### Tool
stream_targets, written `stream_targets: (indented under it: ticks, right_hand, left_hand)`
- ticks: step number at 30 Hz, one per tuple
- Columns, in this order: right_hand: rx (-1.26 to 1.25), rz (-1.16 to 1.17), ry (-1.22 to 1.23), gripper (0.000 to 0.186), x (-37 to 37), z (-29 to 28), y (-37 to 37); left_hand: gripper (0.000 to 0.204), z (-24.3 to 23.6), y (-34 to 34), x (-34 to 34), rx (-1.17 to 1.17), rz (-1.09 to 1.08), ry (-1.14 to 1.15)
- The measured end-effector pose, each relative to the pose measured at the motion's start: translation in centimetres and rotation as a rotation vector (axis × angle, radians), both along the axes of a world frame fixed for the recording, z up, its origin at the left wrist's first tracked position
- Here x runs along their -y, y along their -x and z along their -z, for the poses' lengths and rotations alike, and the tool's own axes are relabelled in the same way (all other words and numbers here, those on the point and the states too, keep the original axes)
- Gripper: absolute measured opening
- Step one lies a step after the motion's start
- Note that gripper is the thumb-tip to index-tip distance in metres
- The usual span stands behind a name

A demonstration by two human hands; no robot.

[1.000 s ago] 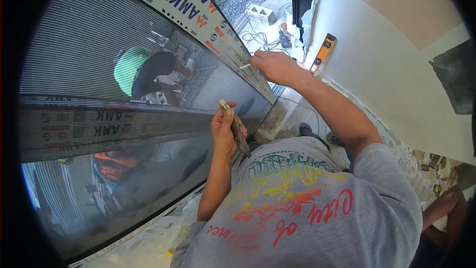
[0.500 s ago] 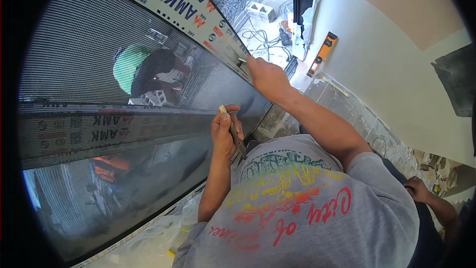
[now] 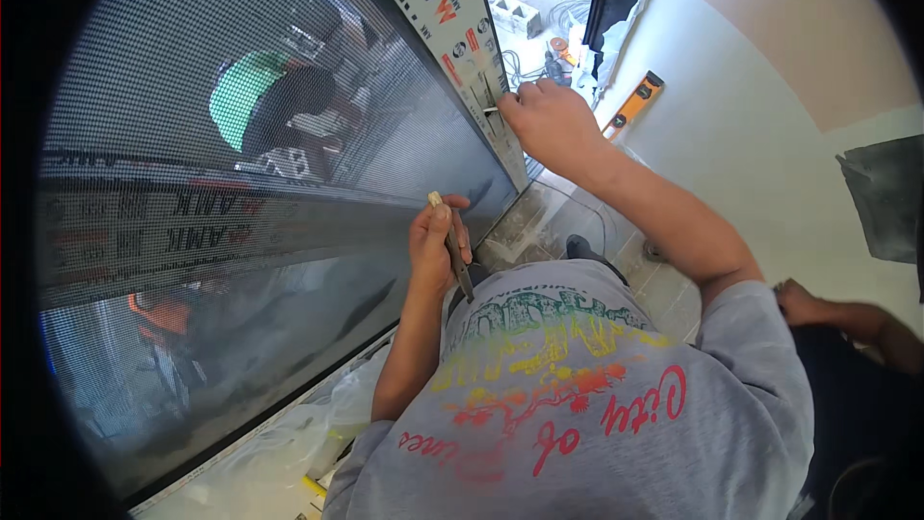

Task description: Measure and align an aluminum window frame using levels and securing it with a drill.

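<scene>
A dark mesh screen door panel (image 3: 327,212) fills the left side. Its edge frame (image 3: 472,48) wears printed protective film. My right hand (image 3: 558,130) is closed at that frame, fingertips pinched by a small slot; a thin white piece (image 3: 491,109) shows between them and the slot. What exactly the fingers grip is hidden. In front of the mesh, my left hand (image 3: 435,243) is wrapped round a slim tool (image 3: 458,265) with a pale yellowish end upward and a flat dark grey part pointing down toward my shirt. The tool's kind is unclear.
An orange spirit level (image 3: 635,101) leans by the pale wall (image 3: 760,67). Past the frame lie a concrete block (image 3: 515,14), rods and cables. Another person's arm (image 3: 847,323) is at right. Someone in a green cap (image 3: 245,96) shows in the mesh. Plastic sheeting (image 3: 279,443) lies low left.
The panel's printed frame has turned steeper in view, and my right hand has shifted slightly right with it. My left hand keeps its hold on the tool. The other person's arm has moved up.
</scene>
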State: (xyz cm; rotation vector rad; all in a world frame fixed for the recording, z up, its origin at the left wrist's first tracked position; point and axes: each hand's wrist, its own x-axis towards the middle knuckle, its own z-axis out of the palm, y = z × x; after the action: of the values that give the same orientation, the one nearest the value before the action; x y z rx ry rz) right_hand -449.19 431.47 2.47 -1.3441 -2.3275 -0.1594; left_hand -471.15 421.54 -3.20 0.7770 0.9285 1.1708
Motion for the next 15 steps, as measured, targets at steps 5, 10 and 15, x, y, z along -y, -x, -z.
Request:
stream_targets:
  ticks: [5, 10, 15]
  right_hand:
    - [0.26, -0.113, 0.095, 0.014, -1.2, -2.0, 0.8]
    - [0.288, -0.294, 0.093, 0.018, -2.6, -0.5, -0.6]
    - [0.321, -0.266, 0.353, 0.022, -1.9, -2.2, 1.0]
  left_hand:
    - [0.045, 1.0, 0.1, -0.2, -0.091, 0.073, 0.005]
    - [0.048, -1.6, -2.7, -0.2, -0.374, 0.134, -0.124]
    - [0.07, -0.4, -3.3, -0.1, -0.657, 0.11, -0.343]
